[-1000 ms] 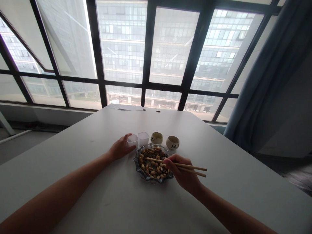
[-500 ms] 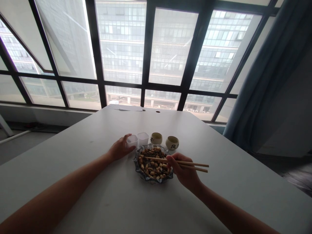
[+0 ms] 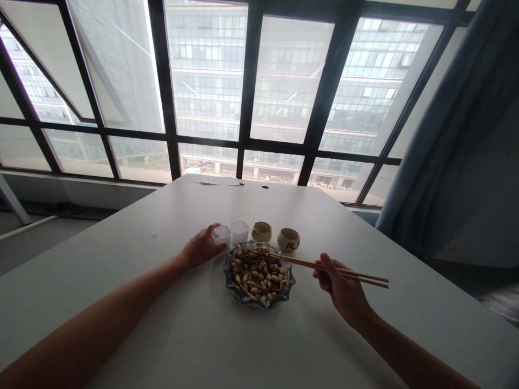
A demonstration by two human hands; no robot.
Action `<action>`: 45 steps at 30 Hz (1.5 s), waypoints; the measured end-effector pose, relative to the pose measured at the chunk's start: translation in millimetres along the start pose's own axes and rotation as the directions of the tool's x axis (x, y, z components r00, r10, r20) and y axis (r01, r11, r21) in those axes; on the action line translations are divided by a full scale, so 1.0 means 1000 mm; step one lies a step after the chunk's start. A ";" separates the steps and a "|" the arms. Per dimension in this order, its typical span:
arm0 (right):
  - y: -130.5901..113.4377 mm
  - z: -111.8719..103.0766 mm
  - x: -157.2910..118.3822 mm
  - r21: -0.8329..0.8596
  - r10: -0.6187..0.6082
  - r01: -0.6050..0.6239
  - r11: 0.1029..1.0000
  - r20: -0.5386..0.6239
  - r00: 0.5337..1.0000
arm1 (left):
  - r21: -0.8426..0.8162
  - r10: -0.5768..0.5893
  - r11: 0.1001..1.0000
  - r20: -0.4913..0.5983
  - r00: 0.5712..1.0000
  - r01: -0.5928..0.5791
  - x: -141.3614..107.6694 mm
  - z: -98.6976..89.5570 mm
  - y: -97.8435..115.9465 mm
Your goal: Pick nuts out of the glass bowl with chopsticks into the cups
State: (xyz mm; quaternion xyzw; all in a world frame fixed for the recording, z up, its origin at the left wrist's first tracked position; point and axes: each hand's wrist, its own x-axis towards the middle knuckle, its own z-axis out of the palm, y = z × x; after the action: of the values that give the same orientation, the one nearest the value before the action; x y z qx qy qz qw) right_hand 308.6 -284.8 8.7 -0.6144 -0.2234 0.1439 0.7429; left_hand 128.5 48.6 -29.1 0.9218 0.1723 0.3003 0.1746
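Note:
A glass dish (image 3: pixel 291 292) with a pointed rim holds peanuts and dark seeds (image 3: pixel 259 273). My right hand (image 3: pixel 344 286) grips a pair of wooden chopsticks (image 3: pixel 298 261) to the right of the dish. Their tips are over the dish's back part; whether anything is between them is too small to tell. My left hand (image 3: pixel 204 246) is around the left side of a translucent plastic cup (image 3: pixel 221 235), left of the dish. A second plastic cup (image 3: pixel 239 232) stands right beside it.
Two small cream cups with dark characters, one (image 3: pixel 261 232) behind the dish and one (image 3: pixel 288 240) behind its right side, stand on the white table (image 3: pixel 162 324). Papers (image 3: pixel 214 180) lie at the far edge. A blue curtain (image 3: pixel 430 162) hangs at right.
My right hand has moved right, drawing the chopsticks back so that their tips shifted toward the dish's back right. My left hand stays at the plastic cup. The view has shifted slightly.

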 end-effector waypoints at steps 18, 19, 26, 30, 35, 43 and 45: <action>0.008 0.005 -0.015 0.031 0.027 -0.025 0.999 -0.058 0.998 | 0.001 0.005 1.000 -0.007 1.000 -0.005 -0.001 0.001 -0.002; 0.008 0.005 -0.016 0.036 0.027 -0.025 0.999 -0.064 0.998 | 0.002 0.003 1.000 -0.002 1.000 -0.003 -0.001 0.001 -0.002; 0.009 0.008 -0.020 0.040 0.027 -0.024 0.999 -0.071 0.997 | 0.017 -0.005 1.000 0.002 1.000 0.004 -0.002 -0.002 0.001; 0.010 0.008 -0.021 0.048 0.029 -0.026 0.999 -0.066 0.997 | 0.023 -0.004 1.000 0.000 1.000 0.004 -0.002 -0.002 0.001; 0.009 0.009 -0.022 0.029 0.020 -0.018 0.999 -0.054 0.998 | 0.016 0.003 1.000 -0.008 1.000 -0.003 -0.001 0.000 -0.001; 0.007 0.011 -0.023 0.033 0.020 -0.019 0.999 -0.053 0.998 | 0.021 -0.009 1.000 0.000 1.000 0.009 -0.001 -0.001 0.001; 0.006 0.010 -0.023 0.024 0.012 -0.011 1.000 -0.045 0.999 | 0.025 -0.009 1.000 0.002 1.000 0.008 -0.002 -0.002 0.002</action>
State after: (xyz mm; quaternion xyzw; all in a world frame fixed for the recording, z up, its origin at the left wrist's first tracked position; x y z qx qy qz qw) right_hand 284.0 -285.9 1.0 -0.6099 -0.2014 0.1367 0.7542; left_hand 126.3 46.3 -27.1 0.9235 0.1797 0.2963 0.1645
